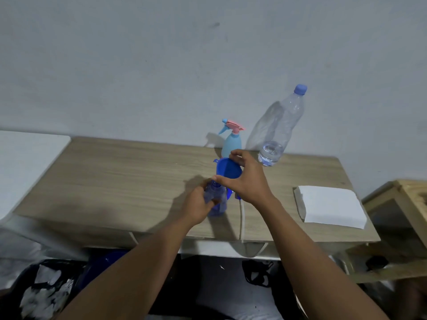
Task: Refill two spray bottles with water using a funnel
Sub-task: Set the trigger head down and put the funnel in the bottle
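Left hand (198, 204) grips blue bottle (218, 205); right hand (249, 183) pinches funnel (227, 169) rim, by bottle neck.

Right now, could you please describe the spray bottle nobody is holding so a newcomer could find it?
Find the wooden table and follow its back edge along the wall. Left of the tall clear water bottle stands a light-blue spray bottle; only it has a pink trigger head.
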Tool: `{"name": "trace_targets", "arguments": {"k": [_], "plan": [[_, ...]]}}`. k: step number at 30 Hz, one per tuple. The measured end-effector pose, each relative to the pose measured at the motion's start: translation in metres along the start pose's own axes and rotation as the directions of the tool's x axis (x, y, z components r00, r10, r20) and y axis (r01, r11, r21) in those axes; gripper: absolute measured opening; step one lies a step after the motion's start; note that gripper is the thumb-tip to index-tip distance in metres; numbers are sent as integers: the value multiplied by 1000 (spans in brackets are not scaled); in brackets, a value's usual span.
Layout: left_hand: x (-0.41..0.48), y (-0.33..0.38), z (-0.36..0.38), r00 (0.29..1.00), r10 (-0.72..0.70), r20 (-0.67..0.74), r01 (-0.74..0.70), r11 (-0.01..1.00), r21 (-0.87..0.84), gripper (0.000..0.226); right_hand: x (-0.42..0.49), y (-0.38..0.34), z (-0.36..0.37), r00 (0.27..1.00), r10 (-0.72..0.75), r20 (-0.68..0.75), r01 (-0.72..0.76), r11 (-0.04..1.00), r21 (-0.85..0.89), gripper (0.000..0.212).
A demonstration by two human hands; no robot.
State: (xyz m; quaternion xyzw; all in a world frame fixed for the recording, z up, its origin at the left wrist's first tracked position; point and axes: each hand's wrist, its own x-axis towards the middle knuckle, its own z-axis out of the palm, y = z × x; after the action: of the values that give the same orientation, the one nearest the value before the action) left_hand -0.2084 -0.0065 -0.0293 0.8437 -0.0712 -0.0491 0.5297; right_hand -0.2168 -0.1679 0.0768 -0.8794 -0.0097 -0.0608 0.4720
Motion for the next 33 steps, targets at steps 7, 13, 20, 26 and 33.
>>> {"name": "trace_targets", "arguments": {"k": [7,13,20,26,33], "plan": [[2,-6,2,998,-67,10,67,998,13,40,9,-5,17,996,-37,86,49,989,-143,90],[4,-8,3,992,-124,15,124,992,-1,37,9,-4,22,994,-46,97,60,987,-150,92],[-1,-8,3,991,-130,30,129,991,28,31,7,-3,27,993,-65,98,79,987,-142,104],[-2,-9,4,990,-134,32,135,991,-24,46,7,2,29,994,-61,93,68,995,-75,108],[-22,3,0,994,-97,-41,99,994,54,68,-12,25,23,993,10,-117,19,970,243,74]]}}
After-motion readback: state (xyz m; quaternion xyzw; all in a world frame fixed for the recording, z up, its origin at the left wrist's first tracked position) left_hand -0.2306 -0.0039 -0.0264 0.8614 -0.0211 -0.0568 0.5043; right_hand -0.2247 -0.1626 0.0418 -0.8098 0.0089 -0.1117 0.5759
